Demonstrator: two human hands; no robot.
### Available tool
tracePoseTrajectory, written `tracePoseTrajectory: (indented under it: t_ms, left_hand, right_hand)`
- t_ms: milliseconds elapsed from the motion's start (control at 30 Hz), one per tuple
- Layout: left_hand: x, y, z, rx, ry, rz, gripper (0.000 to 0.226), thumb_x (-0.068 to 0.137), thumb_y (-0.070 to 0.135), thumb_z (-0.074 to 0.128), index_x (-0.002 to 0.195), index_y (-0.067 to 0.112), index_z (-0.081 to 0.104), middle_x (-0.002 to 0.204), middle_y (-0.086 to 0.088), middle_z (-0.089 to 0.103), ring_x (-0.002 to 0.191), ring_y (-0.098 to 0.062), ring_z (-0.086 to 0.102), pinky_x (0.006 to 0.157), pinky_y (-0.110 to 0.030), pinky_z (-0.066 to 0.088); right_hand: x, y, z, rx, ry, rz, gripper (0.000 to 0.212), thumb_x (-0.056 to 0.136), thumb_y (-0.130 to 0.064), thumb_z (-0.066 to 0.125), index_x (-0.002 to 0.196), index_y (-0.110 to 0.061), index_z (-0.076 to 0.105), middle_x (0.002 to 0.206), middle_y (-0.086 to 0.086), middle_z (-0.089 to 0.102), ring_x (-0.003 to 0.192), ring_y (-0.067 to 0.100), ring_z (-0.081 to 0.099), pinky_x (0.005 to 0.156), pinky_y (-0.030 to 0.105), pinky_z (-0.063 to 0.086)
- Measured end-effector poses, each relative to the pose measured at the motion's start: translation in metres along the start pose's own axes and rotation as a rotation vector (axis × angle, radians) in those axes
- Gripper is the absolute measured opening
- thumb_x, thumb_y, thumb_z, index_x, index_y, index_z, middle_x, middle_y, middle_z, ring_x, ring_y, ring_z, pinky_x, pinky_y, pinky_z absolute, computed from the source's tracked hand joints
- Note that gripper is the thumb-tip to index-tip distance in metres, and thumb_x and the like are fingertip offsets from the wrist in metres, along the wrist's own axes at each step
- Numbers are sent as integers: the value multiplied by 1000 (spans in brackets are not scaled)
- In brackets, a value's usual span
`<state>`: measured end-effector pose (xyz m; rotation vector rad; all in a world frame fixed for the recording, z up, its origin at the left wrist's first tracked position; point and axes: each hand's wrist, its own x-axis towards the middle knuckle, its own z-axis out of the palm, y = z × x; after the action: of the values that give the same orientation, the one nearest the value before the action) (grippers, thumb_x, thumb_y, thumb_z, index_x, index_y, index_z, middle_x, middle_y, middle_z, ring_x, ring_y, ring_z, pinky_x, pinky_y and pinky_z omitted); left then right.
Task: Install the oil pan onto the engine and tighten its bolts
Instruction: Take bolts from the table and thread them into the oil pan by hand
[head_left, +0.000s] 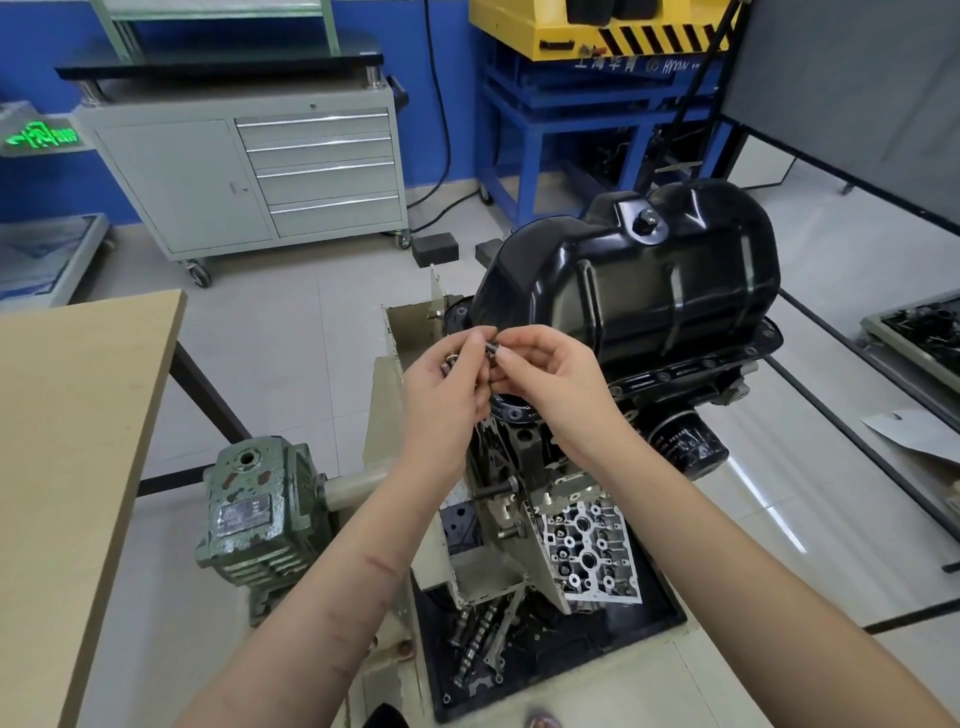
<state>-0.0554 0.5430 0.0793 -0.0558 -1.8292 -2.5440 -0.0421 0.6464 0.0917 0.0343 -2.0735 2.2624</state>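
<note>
The glossy black pressed-steel oil pan (639, 280) already sits upside down on the engine block (524, 452), which is clamped in the beige engine stand (395, 364) at the middle of the scene, its flange lying along the block's edge with bolt holes showing on the right side. In front of its near left corner, the left hand (447, 389) is curled round a small cluster of short silver bolts (448, 364), while the right hand (550, 379) pinches a single bolt (491, 349) between thumb and fingertips, just beside the left fingers. The bolts look small, hard and smooth, so they would likely slip or drop easily; a pinch at the head, leaving the threaded end free, seems the sound hold for starting one in a flange hole. The pan itself looks stiff and fairly heavy, with a thin rim that could shift until bolts catch, so steadying it at the flange rather than the rounded sump appears wise. A black cylindrical oil filter (685, 447) juts out to the right below the flange, and a green cast gearbox (254, 519) stands at the near left.
</note>
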Motion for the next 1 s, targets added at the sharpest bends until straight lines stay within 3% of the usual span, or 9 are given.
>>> tracePoseTrajectory:
  t_ms: [233, 433, 600, 733, 833, 1000]
  left_hand:
    - [2, 4, 0, -182, -95, -115, 20, 95, 7, 44, 83, 5, 60, 48, 8, 43, 36, -3, 31, 36, -14, 25]
    - [1, 8, 1, -181, -135, -106, 22, 95, 8, 44, 80, 7, 60, 49, 7, 43, 36, -3, 29, 36, -14, 25]
    - [0, 7, 1, -154, -150, -69, 23, 95, 10, 45, 80, 10, 62, 50, 8, 44, 37, -3, 31, 36, -14, 25]
    - [0, 6, 1, -92, -117, -63, 22, 94, 7, 47, 79, 10, 64, 49, 8, 45, 37, -4, 32, 36, -15, 26]
    - [4, 8, 0, -153, -138, -140, 21, 93, 6, 46, 79, 7, 61, 49, 7, 43, 36, -4, 31, 36, -14, 25]
    - [8, 10, -1, -321, -169, -342, 27, 96, 15, 41, 74, 8, 54, 46, 6, 42, 32, -3, 31, 31, -13, 25]
  right_hand:
    - [-3, -3, -2, 93, 15, -21, 14, 86, 7, 53, 89, -6, 59, 79, 8, 62, 68, 7, 62, 70, 19, 54]
    - [-6, -7, -2, 55, 26, -97, 18, 83, 9, 57, 86, -8, 59, 79, 5, 63, 73, 6, 62, 72, 21, 55]
    - [-8, -10, -2, -151, 87, -199, 18, 82, 6, 61, 85, -12, 59, 78, -4, 63, 71, -1, 61, 73, 16, 52]
    - [-9, -9, -3, -471, 142, -357, 10, 82, 2, 63, 88, -6, 62, 81, 0, 63, 73, 8, 60, 71, 18, 51]
    - [-10, -7, -4, -501, 139, -382, 10, 81, 4, 62, 88, -2, 63, 85, 5, 63, 75, 14, 61, 72, 21, 52]
    - [-9, -5, -3, -462, 89, -355, 22, 80, 5, 62, 84, -16, 59, 84, -3, 63, 75, 8, 61, 74, 22, 52]
